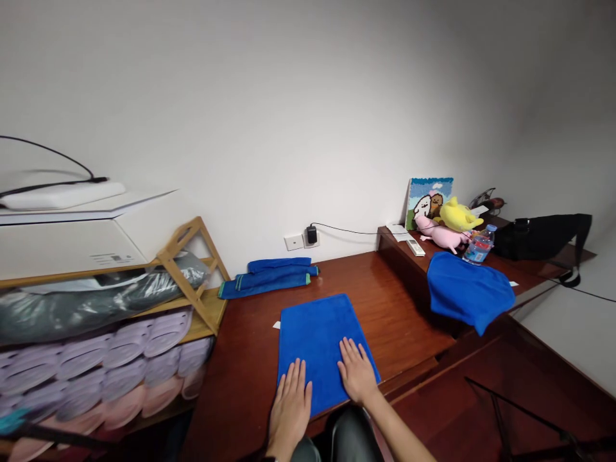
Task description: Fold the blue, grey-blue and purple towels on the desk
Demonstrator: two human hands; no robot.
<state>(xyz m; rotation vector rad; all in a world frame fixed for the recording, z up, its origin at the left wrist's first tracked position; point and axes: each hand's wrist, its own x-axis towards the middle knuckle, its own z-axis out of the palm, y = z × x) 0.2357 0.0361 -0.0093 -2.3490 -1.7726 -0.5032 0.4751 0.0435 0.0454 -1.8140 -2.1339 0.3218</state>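
Note:
A blue cloth (315,340) lies flat and spread out on the brown wooden desk (235,366), with a small white tag at its left edge. My left hand (290,404) rests palm down over the cloth's lower left edge, fingers stretched out. On the lower right part of the cloth lies my right hand (357,372), also palm down with fingers extended. Neither hand grips anything. Folded blue cloths (274,276) with green edging lie at the back of the desk by the wall. Another blue cloth (466,289) hangs over the edge of the raised section at right.
On the raised section (399,247) are a remote (415,248), plush toys (445,236), a bottle (480,247), a picture and a black bag (539,237). A charger (311,235) is plugged into the wall. A shelf with purple and pink slippers (125,346) stands left.

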